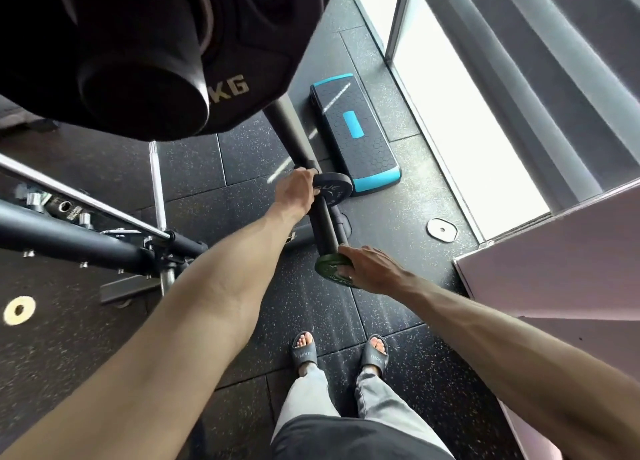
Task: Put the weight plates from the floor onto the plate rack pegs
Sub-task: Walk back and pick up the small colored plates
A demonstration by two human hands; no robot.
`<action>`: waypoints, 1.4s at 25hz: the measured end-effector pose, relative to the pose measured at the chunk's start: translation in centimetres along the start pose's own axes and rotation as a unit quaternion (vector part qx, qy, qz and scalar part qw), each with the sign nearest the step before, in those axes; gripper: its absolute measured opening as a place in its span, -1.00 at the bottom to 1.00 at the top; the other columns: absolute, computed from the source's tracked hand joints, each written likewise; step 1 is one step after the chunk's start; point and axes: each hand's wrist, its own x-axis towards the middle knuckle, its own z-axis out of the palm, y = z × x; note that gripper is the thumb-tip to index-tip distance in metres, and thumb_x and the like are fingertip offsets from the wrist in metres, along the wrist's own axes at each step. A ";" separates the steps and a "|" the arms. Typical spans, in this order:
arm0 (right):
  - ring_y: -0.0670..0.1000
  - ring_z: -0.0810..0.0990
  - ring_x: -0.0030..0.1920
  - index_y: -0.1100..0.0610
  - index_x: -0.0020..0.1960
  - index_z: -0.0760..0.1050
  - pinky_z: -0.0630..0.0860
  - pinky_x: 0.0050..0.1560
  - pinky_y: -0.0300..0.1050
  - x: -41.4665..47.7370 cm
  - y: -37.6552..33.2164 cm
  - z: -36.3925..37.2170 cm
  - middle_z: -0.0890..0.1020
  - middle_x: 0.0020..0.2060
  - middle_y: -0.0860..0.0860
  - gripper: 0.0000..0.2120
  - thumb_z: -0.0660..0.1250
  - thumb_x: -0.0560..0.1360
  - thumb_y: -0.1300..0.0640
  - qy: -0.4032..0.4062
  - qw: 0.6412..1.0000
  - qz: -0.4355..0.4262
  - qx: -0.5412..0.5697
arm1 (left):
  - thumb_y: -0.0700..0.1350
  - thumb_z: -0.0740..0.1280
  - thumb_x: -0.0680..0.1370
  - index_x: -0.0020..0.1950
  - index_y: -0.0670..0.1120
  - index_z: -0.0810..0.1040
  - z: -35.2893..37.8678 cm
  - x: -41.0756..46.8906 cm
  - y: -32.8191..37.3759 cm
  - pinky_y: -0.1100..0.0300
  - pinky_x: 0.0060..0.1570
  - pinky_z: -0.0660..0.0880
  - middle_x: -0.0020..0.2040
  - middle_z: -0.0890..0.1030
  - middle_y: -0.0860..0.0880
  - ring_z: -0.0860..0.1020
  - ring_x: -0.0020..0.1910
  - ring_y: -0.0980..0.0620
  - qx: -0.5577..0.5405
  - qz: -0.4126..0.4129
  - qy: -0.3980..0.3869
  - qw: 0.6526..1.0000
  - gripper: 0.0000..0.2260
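Left hand [298, 191] grips a dark plate [337, 189] on the peg [328, 224]; right hand [372, 269] holds a green plate [328, 264] at its tip. Beyond the right hand a silver plate [442, 230], and far off the left hand a gold plate [19, 310], wait on the floor [381, 200].

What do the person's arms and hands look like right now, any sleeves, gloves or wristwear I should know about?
The left forearm and right forearm show no sleeve as far up as the frame reaches. The left hand and right hand wear no gloves; neither wrist carries a watch or band. Rings are too small to tell.
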 end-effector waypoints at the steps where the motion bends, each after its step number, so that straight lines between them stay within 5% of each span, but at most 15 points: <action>1: -0.01 0.61 -0.27 0.06 0.14 0.44 0.53 -0.25 -0.14 0.4 -0.1 -0.1 0.65 -0.12 0.03 -0.88 0.26 0.62 0.07 0.007 1.000 -0.010 0.002 | -0.19 0.40 0.55 0.25 -0.13 0.57 -0.2 0.5 -0.2 0.03 0.09 0.53 0.09 0.63 -0.13 0.61 0.06 -0.14 0.011 0.002 0.009 1.000 -0.73; 6: -0.06 0.47 -0.20 0.12 0.12 0.47 0.54 -0.12 -0.15 2.8 -1.2 -0.2 0.45 -0.02 0.03 -0.85 0.32 0.59 0.08 0.047 0.996 -0.070 -0.038 | -0.07 0.46 0.51 0.21 -0.17 0.51 -1.4 0.9 -1.5 -0.02 0.07 0.57 0.09 0.57 -0.17 0.58 0.08 -0.14 0.050 0.018 0.070 0.996 -0.66; 10: -0.04 0.49 -0.12 0.16 0.13 0.52 0.62 -0.05 -0.06 4.0 -1.2 -0.6 0.49 0.00 0.07 -0.80 0.36 0.57 0.07 0.071 0.990 -0.094 -0.073 | -0.09 0.28 0.60 0.22 -0.18 0.43 -1.1 -2.7 -3.1 0.04 0.12 0.53 0.15 0.51 -0.16 0.52 0.09 -0.08 0.072 0.080 0.171 0.979 -0.75; 13: -0.01 0.52 -0.11 0.17 0.15 0.52 0.63 -0.05 -0.06 4.7 -1.2 -1.7 0.51 0.01 0.10 -0.77 0.35 0.58 0.05 0.083 0.985 -0.114 -0.100 | -0.21 0.18 0.60 0.07 -0.15 0.43 0.6 -7.2 -5.3 0.02 -0.08 0.59 -0.08 0.55 -0.10 0.54 -0.18 -0.03 0.000 0.122 0.053 0.991 -0.91; 15: -0.02 0.50 -0.13 0.17 0.15 0.52 0.63 -0.06 -0.06 5.2 -1.4 -2.3 0.51 0.01 0.10 -0.77 0.33 0.58 0.04 0.087 0.984 -0.117 -0.107 | -0.16 0.17 0.58 0.13 -0.12 0.45 2.1 -9.3 -6.0 0.04 -0.08 0.61 -0.09 0.59 -0.05 0.58 -0.22 0.00 -0.036 0.099 -0.104 0.989 -0.84; 17: -0.01 0.52 -0.12 0.15 0.16 0.51 0.64 -0.09 -0.03 5.6 -1.4 -2.7 0.51 0.01 0.09 -0.78 0.33 0.59 0.04 0.082 0.983 -0.121 -0.115 | -0.04 0.23 0.52 0.28 -0.08 0.46 3.1 -10.3 -6.0 0.09 0.03 0.59 0.01 0.64 -0.01 0.61 -0.12 0.00 -0.031 0.082 -0.168 0.982 -0.66; 23: 0.00 0.55 -0.17 0.16 0.10 0.51 0.58 -0.21 -0.07 7.0 -1.3 -4.3 0.57 -0.08 0.07 -0.78 0.29 0.60 0.00 0.087 0.973 -0.124 -0.174 | -0.14 0.22 0.65 0.00 -0.14 0.54 2.9 -9.2 -5.2 0.04 -0.11 0.60 -0.20 0.64 -0.05 0.58 -0.31 0.02 0.004 0.031 -0.099 0.995 -0.86; 29: 0.19 0.60 0.00 0.15 0.04 0.54 0.56 -0.12 0.06 10.0 -1.6 -6.6 0.56 0.01 0.16 -0.79 0.38 0.54 0.01 0.106 0.975 -0.029 -0.193 | -0.24 0.16 0.64 -0.18 -0.12 0.49 0.4 -5.5 -3.5 -0.04 -0.10 0.57 -0.25 0.62 -0.08 0.60 -0.26 -0.09 0.068 -0.021 -0.039 0.997 -0.77; 32: 0.20 0.59 0.03 0.19 0.02 0.53 0.58 -0.10 0.07 10.7 -1.8 -6.9 0.53 0.04 0.19 -0.91 0.32 0.56 0.18 0.124 0.971 -0.013 -0.203 | -0.30 0.14 0.63 -0.15 -0.11 0.48 0.0 -4.7 -2.1 -0.03 -0.09 0.56 -0.20 0.61 -0.11 0.62 -0.20 -0.13 0.096 -0.058 -0.030 0.993 -0.78; 35: 0.24 0.53 0.12 0.20 0.15 0.50 0.55 0.09 0.18 10.9 -2.9 -6.9 0.53 0.09 0.24 -0.79 0.26 0.53 0.21 0.149 0.959 -0.058 -0.236 | -0.31 0.23 0.61 0.07 -0.16 0.48 -0.6 -5.0 -2.4 0.00 -0.11 0.55 -0.12 0.63 -0.13 0.64 -0.15 -0.13 0.108 -0.065 -0.036 0.991 -0.90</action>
